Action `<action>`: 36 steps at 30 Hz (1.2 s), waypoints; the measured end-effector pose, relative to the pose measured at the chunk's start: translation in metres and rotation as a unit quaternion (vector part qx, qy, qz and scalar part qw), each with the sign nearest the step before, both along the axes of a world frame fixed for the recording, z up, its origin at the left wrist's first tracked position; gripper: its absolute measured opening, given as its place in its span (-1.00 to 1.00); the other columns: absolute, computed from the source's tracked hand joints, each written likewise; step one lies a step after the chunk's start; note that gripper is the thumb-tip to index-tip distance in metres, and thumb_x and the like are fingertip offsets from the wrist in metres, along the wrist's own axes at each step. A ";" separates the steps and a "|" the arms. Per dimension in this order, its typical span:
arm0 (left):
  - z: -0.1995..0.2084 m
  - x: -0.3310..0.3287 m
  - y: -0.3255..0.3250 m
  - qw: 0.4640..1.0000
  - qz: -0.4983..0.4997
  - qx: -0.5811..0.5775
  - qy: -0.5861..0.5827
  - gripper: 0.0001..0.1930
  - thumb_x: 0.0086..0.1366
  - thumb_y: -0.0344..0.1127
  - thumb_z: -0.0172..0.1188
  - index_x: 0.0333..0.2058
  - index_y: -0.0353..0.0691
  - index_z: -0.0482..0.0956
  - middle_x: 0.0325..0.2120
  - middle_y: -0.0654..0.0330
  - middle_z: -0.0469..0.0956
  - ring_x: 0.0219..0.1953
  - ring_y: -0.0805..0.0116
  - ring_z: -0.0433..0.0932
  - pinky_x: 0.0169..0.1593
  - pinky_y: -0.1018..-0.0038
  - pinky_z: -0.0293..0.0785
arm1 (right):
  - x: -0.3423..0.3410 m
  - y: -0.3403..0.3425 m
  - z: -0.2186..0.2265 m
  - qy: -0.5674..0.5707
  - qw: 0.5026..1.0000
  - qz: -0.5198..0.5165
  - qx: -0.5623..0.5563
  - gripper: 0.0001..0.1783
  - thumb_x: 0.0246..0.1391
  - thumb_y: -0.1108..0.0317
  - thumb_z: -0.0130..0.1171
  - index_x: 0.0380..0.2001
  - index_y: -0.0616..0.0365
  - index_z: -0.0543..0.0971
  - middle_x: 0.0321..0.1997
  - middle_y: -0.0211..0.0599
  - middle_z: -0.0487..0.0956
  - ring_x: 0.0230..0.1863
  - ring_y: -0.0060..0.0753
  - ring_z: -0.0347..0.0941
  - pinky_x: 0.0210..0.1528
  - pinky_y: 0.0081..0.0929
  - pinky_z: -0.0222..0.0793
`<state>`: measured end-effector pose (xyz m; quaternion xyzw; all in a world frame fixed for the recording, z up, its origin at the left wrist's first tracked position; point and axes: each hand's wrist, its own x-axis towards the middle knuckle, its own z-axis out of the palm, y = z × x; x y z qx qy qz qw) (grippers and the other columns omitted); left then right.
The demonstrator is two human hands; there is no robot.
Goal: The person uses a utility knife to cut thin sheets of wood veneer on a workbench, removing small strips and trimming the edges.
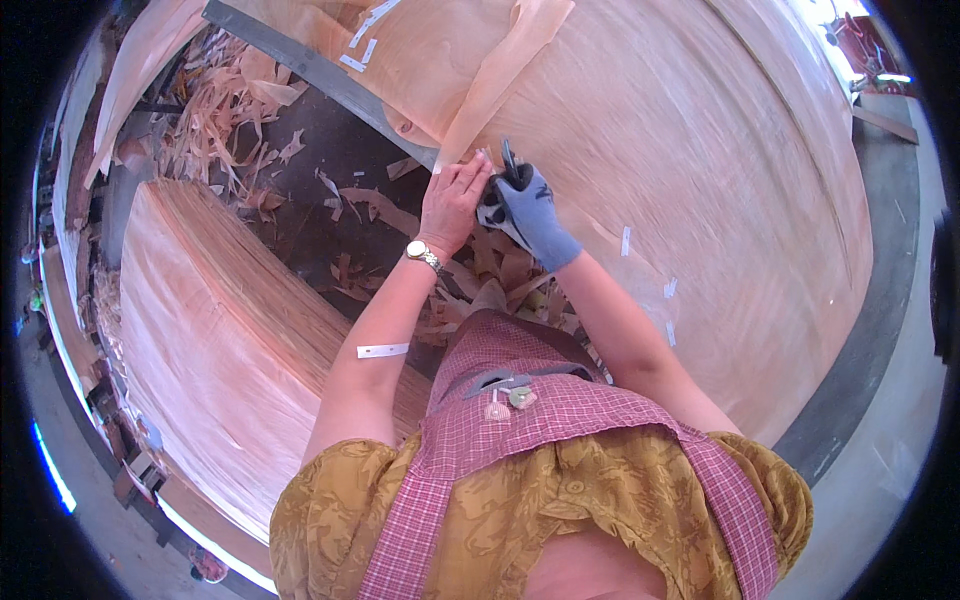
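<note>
A wide sheet of pale pinkish wood veneer spreads before me and to the right. At its near left edge lies my bare left hand, fingers stretched forward and flat, beside a loose narrow veneer strip. My right hand, in a grey-blue glove with dark fingertips, is closed around a dark hand tool whose tip points away from me; its exact kind is hidden by the grip. The two hands almost touch. A strip of white tape sticks to my left forearm.
At the left stands a thick veneer stack. Torn veneer scraps litter the dark floor between it and the sheet. A long grey metal bar runs along the sheet's left edge. Short white tape pieces dot the sheet.
</note>
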<state>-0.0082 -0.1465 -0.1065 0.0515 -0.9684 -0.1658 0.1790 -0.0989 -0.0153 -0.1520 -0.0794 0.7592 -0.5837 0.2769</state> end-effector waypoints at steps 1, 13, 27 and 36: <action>-0.001 -0.001 -0.001 1.000 -0.008 -0.016 -0.001 -0.46 0.10 -0.57 0.09 0.12 -0.15 0.53 0.15 0.27 0.49 0.00 0.26 0.47 0.07 0.35 0.42 | 0.002 0.009 0.001 0.006 0.999 0.007 0.031 -0.84 0.19 0.36 0.21 -0.37 0.22 0.49 -0.49 -0.30 0.59 -0.54 -0.48 0.48 -0.47 -0.45 0.40; 0.007 0.002 0.005 0.992 -0.016 -0.109 -0.065 -0.47 0.17 -0.49 0.07 0.17 -0.24 0.47 0.19 0.18 0.43 0.06 0.26 0.45 0.15 0.33 0.38 | -0.015 0.100 0.094 -0.234 0.970 0.065 -0.008 -0.69 0.19 0.15 0.28 -0.26 0.22 0.64 -0.48 -0.47 0.62 -0.51 -0.71 0.42 -0.50 -0.65 0.25; 0.007 -0.002 0.009 0.993 0.008 -0.085 -0.077 -0.52 0.15 -0.51 0.07 0.10 -0.20 0.51 0.12 0.19 0.51 0.03 0.23 0.49 0.06 0.31 0.42 | 0.001 0.164 0.077 -0.161 0.984 -0.076 -0.030 -0.80 0.18 0.26 0.25 -0.30 0.18 0.62 -0.57 -0.36 0.57 -0.57 -0.58 0.43 -0.51 -0.52 0.30; 0.026 -0.017 0.120 0.985 -0.135 -0.053 -0.091 -0.43 0.27 -0.24 0.15 0.28 -0.02 0.37 0.34 0.31 0.28 0.25 0.26 0.31 0.26 0.26 0.18 | 0.034 0.191 0.068 -0.251 0.960 -0.111 -0.061 -0.77 0.24 0.20 0.22 -0.25 0.15 0.61 -0.48 -0.45 0.60 -0.52 -0.64 0.47 -0.52 -0.63 0.30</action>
